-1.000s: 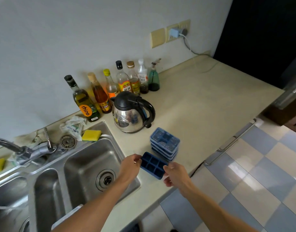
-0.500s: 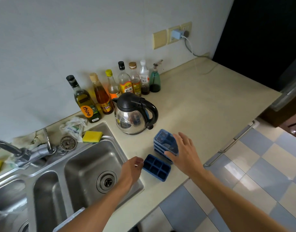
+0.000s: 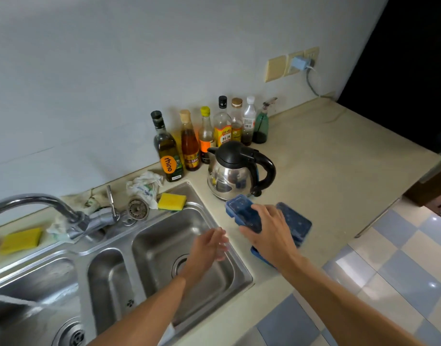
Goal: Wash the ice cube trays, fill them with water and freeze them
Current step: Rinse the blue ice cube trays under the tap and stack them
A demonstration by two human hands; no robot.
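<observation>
Seven bottles [image 3: 222, 126], "rhino" oil bottle [image 3: 168, 156], right hand [image 3: 267, 232] gripping blue tray [image 3: 240, 211]

I'm working in a home kitchen, small and lived-in. A pale worktop [image 3: 326, 171] runs along a white wall. A stainless steel double sink [image 3: 159, 236] is let into its left end, with a curved tap [image 3: 39, 201] behind the bowls. A row of oil and sauce bottles [image 3: 222, 126] stands along the worktop's back edge, and an electric kettle [image 3: 234, 176] sits just in front of them. A yellow sponge [image 3: 172, 202] lies on the sink's back rim beside a loose strainer [image 3: 138, 209]. Blue ice cube trays [image 3: 296, 221] sit near the front edge. Wall sockets [image 3: 276, 68], one with a charger plugged in, are above the far corner. Checked floor tiles [image 3: 401, 270] lie below.
</observation>
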